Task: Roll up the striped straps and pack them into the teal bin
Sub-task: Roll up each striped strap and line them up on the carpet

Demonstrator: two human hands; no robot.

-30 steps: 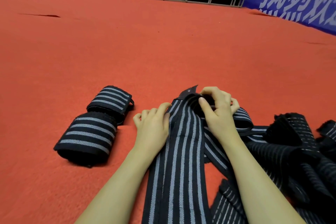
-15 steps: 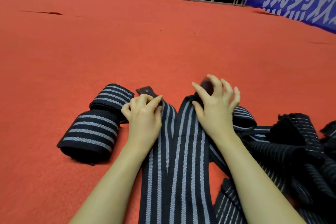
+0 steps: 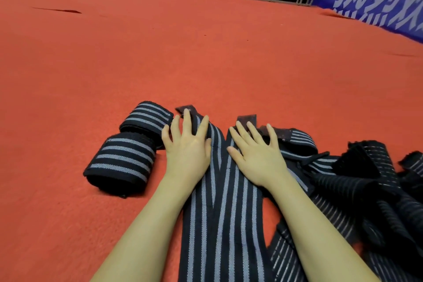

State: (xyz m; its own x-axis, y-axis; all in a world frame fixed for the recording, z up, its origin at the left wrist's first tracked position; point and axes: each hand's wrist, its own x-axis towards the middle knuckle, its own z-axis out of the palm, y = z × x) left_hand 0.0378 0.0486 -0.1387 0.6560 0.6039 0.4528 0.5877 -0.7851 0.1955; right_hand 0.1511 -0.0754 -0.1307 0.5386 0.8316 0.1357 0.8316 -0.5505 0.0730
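Straps first: two rolled straps (image 3: 128, 144) already sit at centre left on the red carpet (image 3: 206, 64). Just right of them, left hand (image 3: 186, 144) and right hand (image 3: 256, 153) lie flat, fingers spread, gripping nothing, each pressing one of two unrolled striped straps (image 3: 219, 201) running side by side down to the bottom edge. They look soft, light, stretchy woven stuff, so I'd start rolling from the dark tab ends near the fingertips and keep tension. Loose pile (image 3: 377, 190) at right is a tangle, can't count it. Teal bin isn't in frame at all.
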